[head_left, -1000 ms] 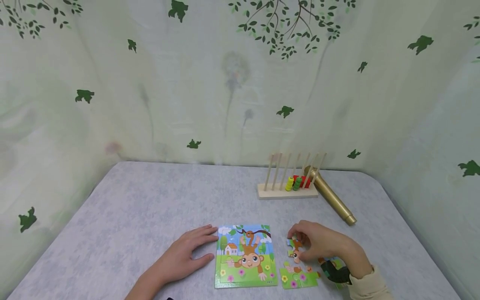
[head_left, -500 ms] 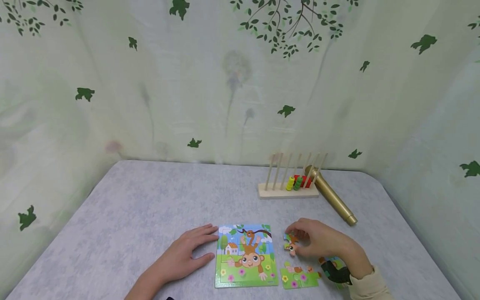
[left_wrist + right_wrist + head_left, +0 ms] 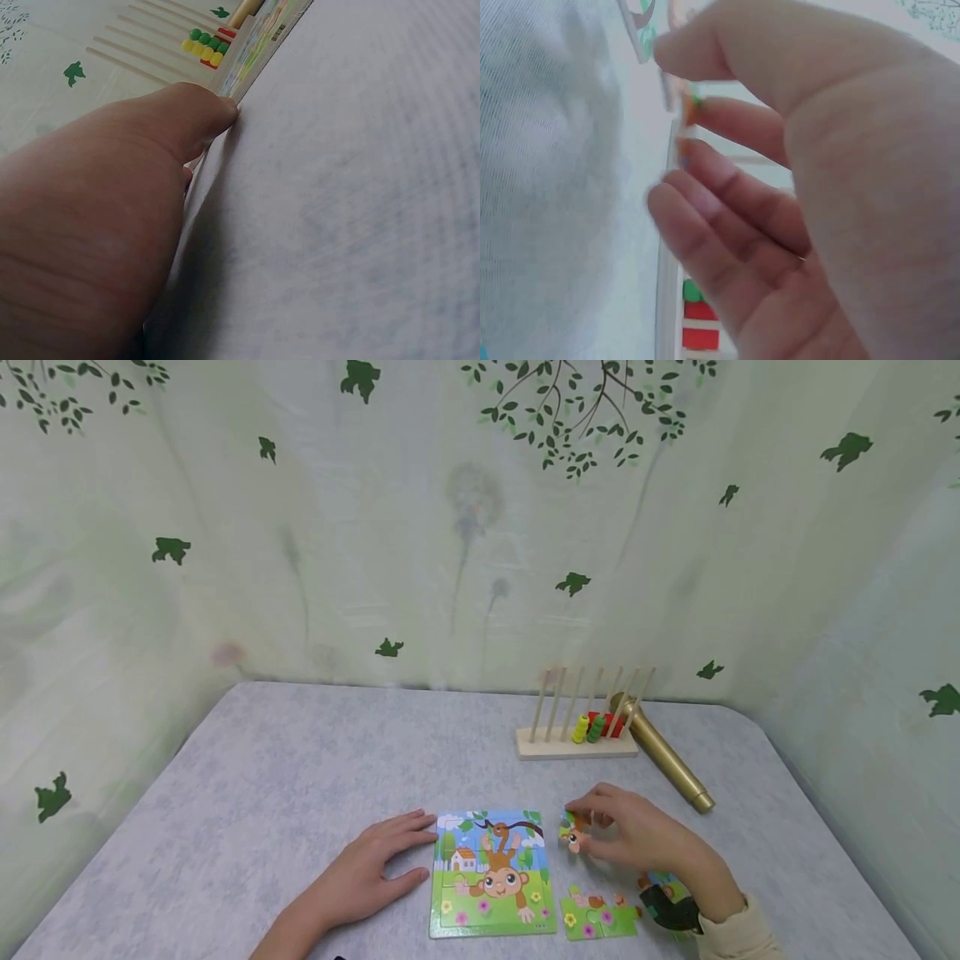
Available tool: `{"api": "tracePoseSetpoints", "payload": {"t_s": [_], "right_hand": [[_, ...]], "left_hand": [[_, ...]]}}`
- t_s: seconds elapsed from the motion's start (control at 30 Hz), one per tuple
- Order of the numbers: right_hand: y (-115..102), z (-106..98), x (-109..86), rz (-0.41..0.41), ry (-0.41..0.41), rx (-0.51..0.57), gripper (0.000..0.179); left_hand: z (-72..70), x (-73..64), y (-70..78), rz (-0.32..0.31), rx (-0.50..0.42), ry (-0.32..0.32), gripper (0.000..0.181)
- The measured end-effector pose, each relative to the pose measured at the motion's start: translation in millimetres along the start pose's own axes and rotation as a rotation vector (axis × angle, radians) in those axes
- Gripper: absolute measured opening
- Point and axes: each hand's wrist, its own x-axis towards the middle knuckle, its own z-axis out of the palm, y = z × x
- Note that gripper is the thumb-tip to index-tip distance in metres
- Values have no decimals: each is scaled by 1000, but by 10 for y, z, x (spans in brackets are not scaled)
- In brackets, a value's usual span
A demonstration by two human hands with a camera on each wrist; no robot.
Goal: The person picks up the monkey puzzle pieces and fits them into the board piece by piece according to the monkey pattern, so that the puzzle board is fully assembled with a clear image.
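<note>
A square jigsaw puzzle (image 3: pixel 492 877) with a hanging monkey picture lies flat near the table's front. Along its left edge rests my left hand (image 3: pixel 367 868), fingers loosely extended; the left wrist view shows the thumb (image 3: pixel 214 112) close to the board's edge. To the right of the board, my right hand (image 3: pixel 641 831) pinches a joined-looking part of a puzzle, a jigsaw piece (image 3: pixel 573 841) with a monkey's eye on it, between thumb and fingers. In the right wrist view the piece (image 3: pixel 688 112) appears edge-on and blurred. Below lie other jigsaw pieces (image 3: pixel 600 920), green with flowers.
More puzzle pieces (image 3: pixel 677 887) lie partly hidden under the right wrist and its dark strap (image 3: pixel 670 908). Farther back stands a wooden peg rack (image 3: pixel 573 745) with yellow, green and red beads. A gold tube (image 3: pixel 670 760) lies behind it, slanting right.
My right hand has moved left and farther from me with the pinched jigsaw piece, away from the flowered pieces. My left hand has stayed at the board's edge.
</note>
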Motion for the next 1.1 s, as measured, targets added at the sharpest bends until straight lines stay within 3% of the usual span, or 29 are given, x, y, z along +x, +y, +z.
{"api": "tracePoseSetpoints", "payload": {"t_s": [0.23,0.43,0.67,0.9,1.1], "right_hand": [[-32,32,26,-156,210,-52,37],[-67,53,45,-199,297,-81,38],[-154,90,74,-198,267,-83,33],[-252,176,108,-169,217,5,29],[-279,283,138,-193,179,54,27]], "left_hand": [[-16,2,1,-14,-1,-5,43],[-12,2,-7,-6,3,-5,43],[-3,-1,-19,-5,2,-4,43],[9,-8,-20,0,10,0,43],[12,-7,-19,-6,7,-5,43]]}}
